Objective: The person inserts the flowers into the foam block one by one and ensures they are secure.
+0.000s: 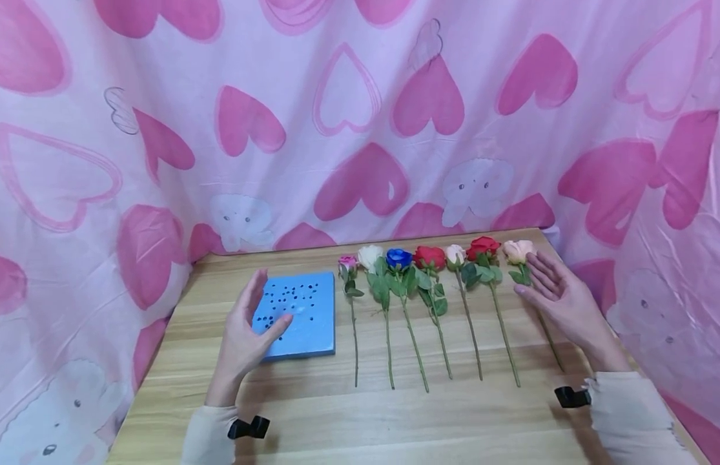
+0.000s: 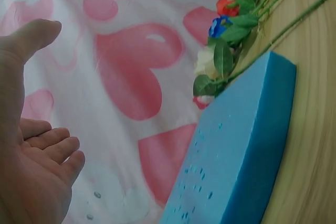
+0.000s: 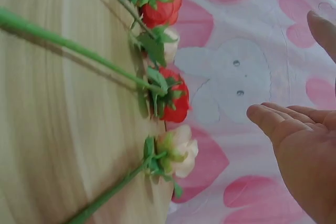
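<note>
My left hand (image 1: 245,336) hovers over the left side of a blue foam block (image 1: 307,310) dotted with small holes, thumb spread from the fingers and nothing held. Above the stem of the peach rose (image 1: 518,250) is my right hand (image 1: 565,303), also holding nothing, its fingers extended. In a row between the hands lie a pink rose (image 1: 348,261), a white rose (image 1: 370,257), a blue rose (image 1: 399,258), a red rose (image 1: 431,257), a pale pink rose (image 1: 455,254) and another red rose (image 1: 483,247). Their stems point toward me. The right wrist view shows the peach rose (image 3: 181,150) apart from the hand.
The wooden table (image 1: 360,420) carries the block on the left and the roses to its right. A pink cloth (image 1: 301,174) with hearts hangs behind and along both sides. Black straps (image 1: 249,427) sit at both sleeve cuffs.
</note>
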`<state>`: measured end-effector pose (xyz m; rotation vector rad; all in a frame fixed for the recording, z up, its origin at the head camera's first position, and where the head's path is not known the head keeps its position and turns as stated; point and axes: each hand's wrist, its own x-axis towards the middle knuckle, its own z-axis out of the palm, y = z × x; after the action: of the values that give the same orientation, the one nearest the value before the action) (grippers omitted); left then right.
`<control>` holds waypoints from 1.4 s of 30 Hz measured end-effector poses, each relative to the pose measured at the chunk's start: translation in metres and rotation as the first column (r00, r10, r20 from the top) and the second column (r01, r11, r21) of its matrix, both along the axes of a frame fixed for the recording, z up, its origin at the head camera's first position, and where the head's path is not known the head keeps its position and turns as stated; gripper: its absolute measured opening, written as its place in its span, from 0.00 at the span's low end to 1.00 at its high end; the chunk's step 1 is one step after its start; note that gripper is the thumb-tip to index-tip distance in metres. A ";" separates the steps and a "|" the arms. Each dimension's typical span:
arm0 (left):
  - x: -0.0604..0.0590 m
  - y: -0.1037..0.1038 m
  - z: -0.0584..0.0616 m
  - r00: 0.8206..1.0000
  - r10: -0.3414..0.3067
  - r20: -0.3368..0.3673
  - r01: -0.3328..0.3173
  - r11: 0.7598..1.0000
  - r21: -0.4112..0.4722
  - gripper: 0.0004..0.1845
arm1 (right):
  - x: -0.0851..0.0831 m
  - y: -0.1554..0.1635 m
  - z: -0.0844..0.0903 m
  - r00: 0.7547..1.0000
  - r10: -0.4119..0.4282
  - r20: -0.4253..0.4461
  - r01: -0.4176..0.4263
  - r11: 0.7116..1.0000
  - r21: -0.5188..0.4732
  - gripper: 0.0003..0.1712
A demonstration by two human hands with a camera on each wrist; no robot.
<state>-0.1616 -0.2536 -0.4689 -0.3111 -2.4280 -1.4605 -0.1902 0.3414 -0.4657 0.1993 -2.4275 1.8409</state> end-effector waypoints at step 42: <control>0.007 -0.046 -0.075 0.921 0.194 0.338 -0.015 0.884 -0.467 0.68 | -0.004 0.053 -0.066 0.964 -0.116 0.240 -0.023 0.861 0.507 0.44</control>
<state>-0.1548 -0.2996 -0.5444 0.0206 -3.0383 -0.9479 -0.1942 0.3946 -0.5318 -0.0825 -3.0315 1.2297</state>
